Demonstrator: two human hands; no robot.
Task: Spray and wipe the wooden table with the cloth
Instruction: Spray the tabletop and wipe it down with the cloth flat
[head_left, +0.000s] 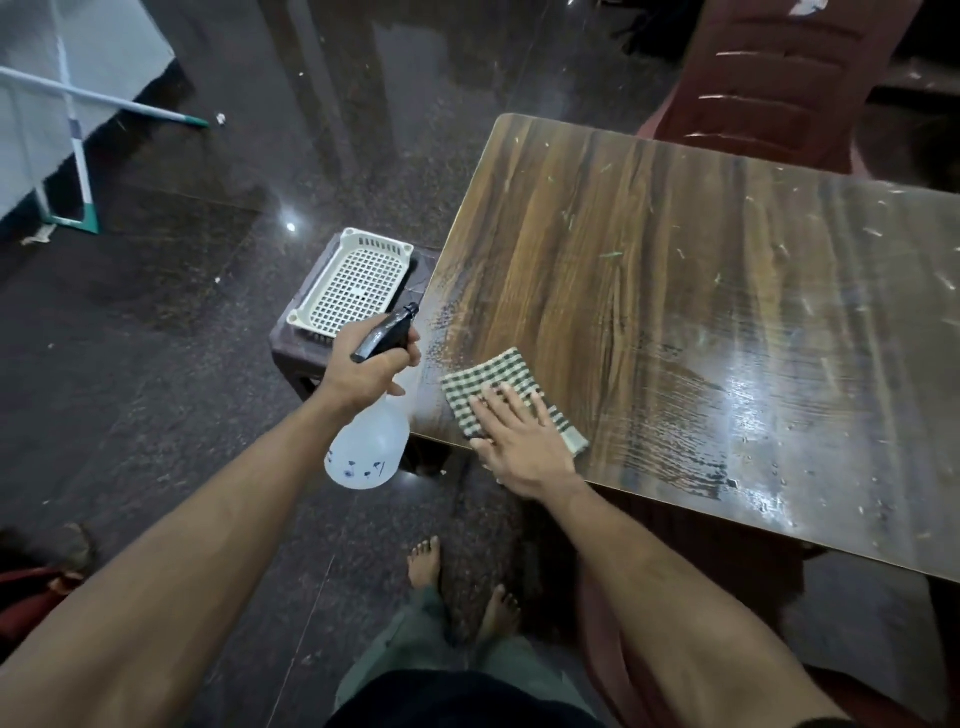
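Green-and-white checked cloth (511, 396) sits bottom-centre on the dark wooden bench (675, 291), under your flat, spread right hand (519, 441). It's soft and floppy, so press with your palm. Left hand (363, 371) grips the translucent plastic spray bottle (371, 441).

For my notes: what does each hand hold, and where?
Left hand grips the spray bottle at its black trigger head. Right hand holds nothing, pressing flat on the checked cloth.

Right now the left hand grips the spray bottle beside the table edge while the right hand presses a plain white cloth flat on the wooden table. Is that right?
Not quite. In the head view the cloth is green-and-white checked, not plain white. The rest stands: the left hand grips the spray bottle beside the table edge, and the right hand presses the cloth flat on the wooden table.
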